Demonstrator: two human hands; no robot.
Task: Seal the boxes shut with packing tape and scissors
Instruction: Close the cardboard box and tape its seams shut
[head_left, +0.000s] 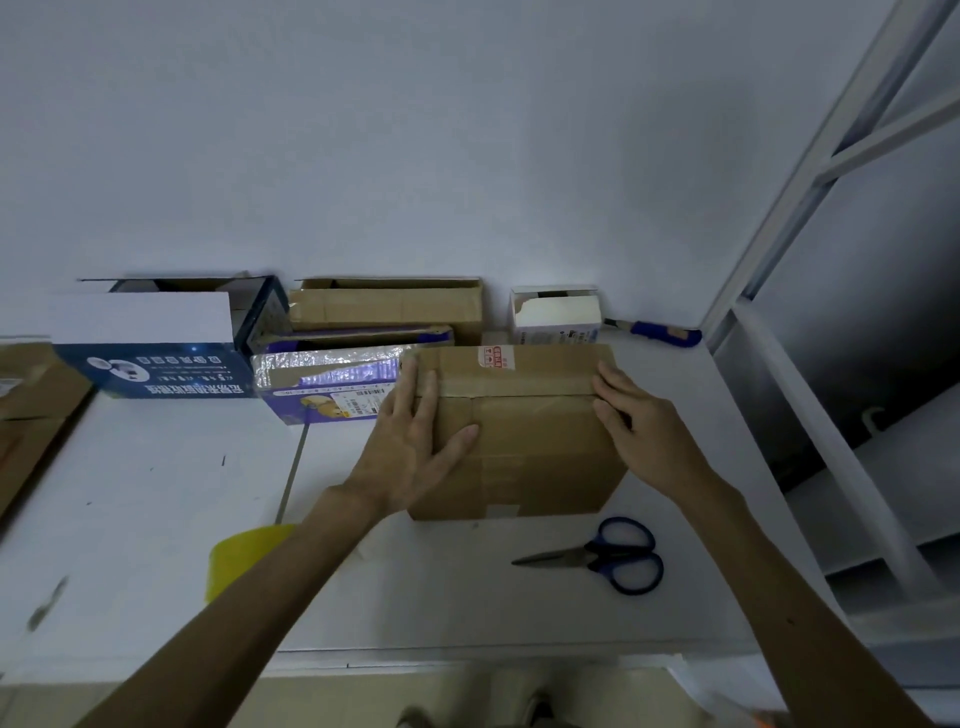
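A brown cardboard box (524, 441) lies closed on the white table (156, 493), old tape across its top and a red-and-white sticker near its far edge. My left hand (415, 441) lies flat on the box's left side, fingers straight, thumb on the top. My right hand (644, 431) presses the box's right edge with its fingers bent over the corner. Blue-handled scissors (608, 558) lie shut on the table just in front of the box. A yellow roll of packing tape (244, 558) stands at the near left, partly hidden by my left forearm.
Along the wall stand an open blue-and-white box (156, 338), an open brown carton (389, 306), a purple box with foil lining (322, 384) and a small white box (556, 314). A blue-handled tool (660, 332) lies at the back right. Cardboard (31, 405) lies at the left; a white metal frame (831, 364) flanks the right.
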